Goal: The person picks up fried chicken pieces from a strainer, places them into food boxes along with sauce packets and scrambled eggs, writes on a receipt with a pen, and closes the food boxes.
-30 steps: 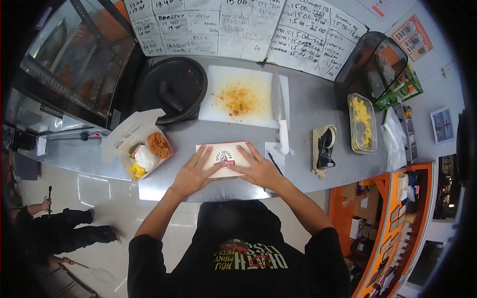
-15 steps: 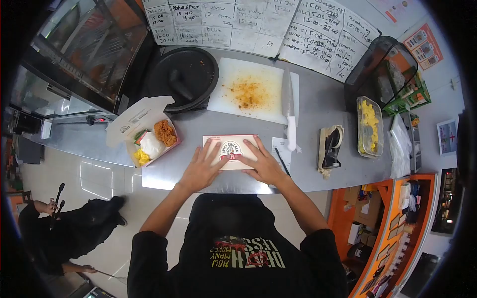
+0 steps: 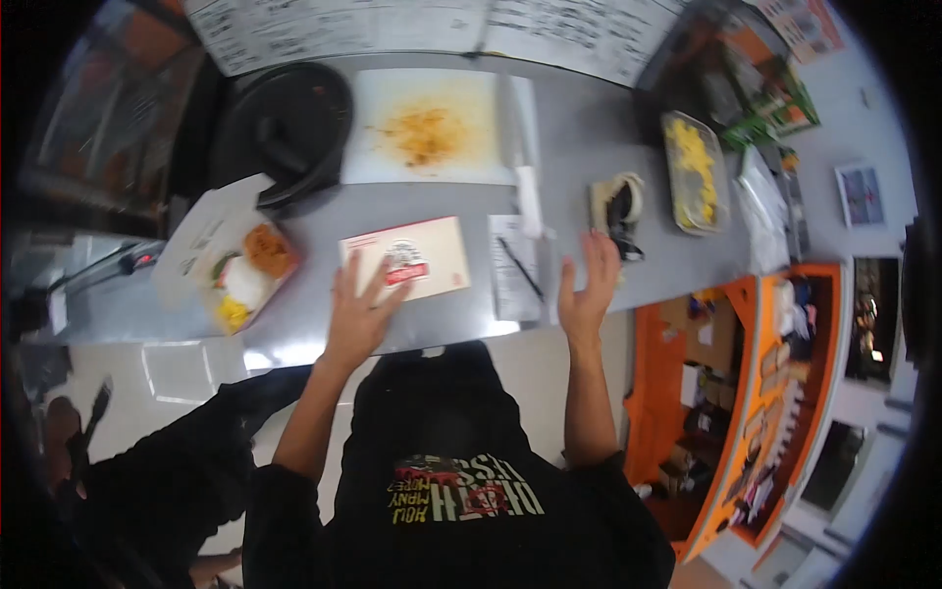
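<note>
A closed white meal box [image 3: 442,257] with a red printed logo lies slightly turned on the steel counter. Spread fingers of my left hand [image 3: 358,312] rest on its left side, partly covering the print. My right hand [image 3: 589,290] is open over the counter's front edge, its fingertips just in front of the tape dispenser [image 3: 620,211]; whether they touch it I cannot tell. Between my hands lie a paper slip [image 3: 508,285] and a dark pen [image 3: 520,268]. On the left an open box [image 3: 196,240] holds fried chicken [image 3: 267,250], white rice [image 3: 245,283] and yellow food [image 3: 233,313].
Behind stand a black stone mortar [image 3: 235,147] and a stained cutting board [image 3: 368,147] with a white-handled knife [image 3: 529,201]. A tub of yellow pieces [image 3: 695,177] stands at the right, near a plastic bag [image 3: 760,211]. At lower left is another person [image 3: 167,481].
My right hand has left the closed box and moved right to the tape dispenser. My left hand stays on the box, which has turned slightly. The view has shifted; the other person has come closer.
</note>
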The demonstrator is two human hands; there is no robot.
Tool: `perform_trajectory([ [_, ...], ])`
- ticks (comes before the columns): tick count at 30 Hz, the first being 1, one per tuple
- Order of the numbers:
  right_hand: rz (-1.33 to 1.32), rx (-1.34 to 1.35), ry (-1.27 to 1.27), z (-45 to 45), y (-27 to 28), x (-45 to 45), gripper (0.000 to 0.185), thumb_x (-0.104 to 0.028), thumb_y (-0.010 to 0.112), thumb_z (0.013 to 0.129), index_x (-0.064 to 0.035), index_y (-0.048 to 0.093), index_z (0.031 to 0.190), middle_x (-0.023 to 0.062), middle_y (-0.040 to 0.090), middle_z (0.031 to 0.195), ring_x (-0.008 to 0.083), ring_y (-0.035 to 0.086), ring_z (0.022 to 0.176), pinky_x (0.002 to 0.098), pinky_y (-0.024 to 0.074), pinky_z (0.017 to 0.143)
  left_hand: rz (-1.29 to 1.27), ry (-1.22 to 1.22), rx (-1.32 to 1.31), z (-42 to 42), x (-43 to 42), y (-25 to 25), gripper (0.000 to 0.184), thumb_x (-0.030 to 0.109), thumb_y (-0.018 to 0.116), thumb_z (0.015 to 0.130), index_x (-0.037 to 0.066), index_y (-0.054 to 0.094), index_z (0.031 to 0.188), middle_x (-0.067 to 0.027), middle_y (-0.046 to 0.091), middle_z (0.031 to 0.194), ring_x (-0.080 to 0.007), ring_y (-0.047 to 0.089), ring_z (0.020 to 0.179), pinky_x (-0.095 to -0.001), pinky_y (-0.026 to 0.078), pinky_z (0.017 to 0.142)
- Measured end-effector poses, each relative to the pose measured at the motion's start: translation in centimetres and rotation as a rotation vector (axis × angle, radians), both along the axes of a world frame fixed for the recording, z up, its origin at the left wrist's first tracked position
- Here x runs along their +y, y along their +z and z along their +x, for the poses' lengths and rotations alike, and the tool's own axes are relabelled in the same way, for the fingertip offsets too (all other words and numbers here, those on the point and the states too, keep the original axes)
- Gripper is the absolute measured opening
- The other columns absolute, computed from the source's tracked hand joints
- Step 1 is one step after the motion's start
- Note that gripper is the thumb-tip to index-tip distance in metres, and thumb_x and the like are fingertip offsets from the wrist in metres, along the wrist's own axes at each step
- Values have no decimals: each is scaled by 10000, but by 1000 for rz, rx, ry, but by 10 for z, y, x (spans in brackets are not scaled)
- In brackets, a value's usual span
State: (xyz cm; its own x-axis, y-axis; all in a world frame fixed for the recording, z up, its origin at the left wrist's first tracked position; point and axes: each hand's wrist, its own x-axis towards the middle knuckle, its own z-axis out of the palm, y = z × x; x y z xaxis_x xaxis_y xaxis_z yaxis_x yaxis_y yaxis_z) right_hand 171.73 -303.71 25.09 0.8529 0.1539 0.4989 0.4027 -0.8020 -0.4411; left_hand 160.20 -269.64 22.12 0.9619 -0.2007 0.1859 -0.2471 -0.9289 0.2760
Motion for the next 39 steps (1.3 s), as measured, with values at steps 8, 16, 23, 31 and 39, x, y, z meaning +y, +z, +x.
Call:
perform_trajectory([
  [8, 266, 299, -307, 30, -26, -113, 410, -257, 660, 968, 23, 589, 1259, 231, 540, 1281, 361, 578, 1091, 438, 470, 951, 7, 238, -18, -15, -46, -18, 665, -86, 541, 825, 172, 573, 1438, -68, 432, 1580, -441, 282, 1492, -681, 245, 1149],
  [16, 361, 510, -257, 77, -56, -154, 340, -297, 727, 916, 0, 697, 1078, 170, 669, 956, 288, 643, 881, 397, 519, 814, -40, 312, -130, -9, -64, -35, 698, -104, 538, 795, 183, 587, 1429, -87, 470, 1554, -432, 296, 1488, -665, 231, 1156],
  [23, 1092, 631, -210, 63, -41, -135, 154, -209, 683, 964, -69, 619, 954, 90, 609, 1199, 207, 639, 954, 377, 619, 702, -94, 341, -89, -11, -69, -24, 653, -69, 542, 843, 209, 580, 1432, -79, 469, 1555, -393, 305, 1493, -657, 214, 1166],
  [31, 1103, 302, -15, 19, -85, -131, 135, -140, 579, 1031, -37, 591, 944, 87, 374, 1422, 231, 527, 1248, 449, 577, 975, -70, 326, -108, -10, -66, -31, 629, -71, 525, 870, 199, 580, 1436, -75, 454, 1567, -401, 297, 1493, -634, 211, 1183],
  [39, 874, 344, 79, 31, -89, -164, 129, -108, 620, 998, -8, 601, 918, 121, 456, 1344, 228, 570, 1164, 366, 591, 935, -54, 313, -121, -9, -66, -32, 628, -53, 537, 876, 215, 573, 1443, -65, 458, 1565, -388, 314, 1488, -633, 229, 1172],
])
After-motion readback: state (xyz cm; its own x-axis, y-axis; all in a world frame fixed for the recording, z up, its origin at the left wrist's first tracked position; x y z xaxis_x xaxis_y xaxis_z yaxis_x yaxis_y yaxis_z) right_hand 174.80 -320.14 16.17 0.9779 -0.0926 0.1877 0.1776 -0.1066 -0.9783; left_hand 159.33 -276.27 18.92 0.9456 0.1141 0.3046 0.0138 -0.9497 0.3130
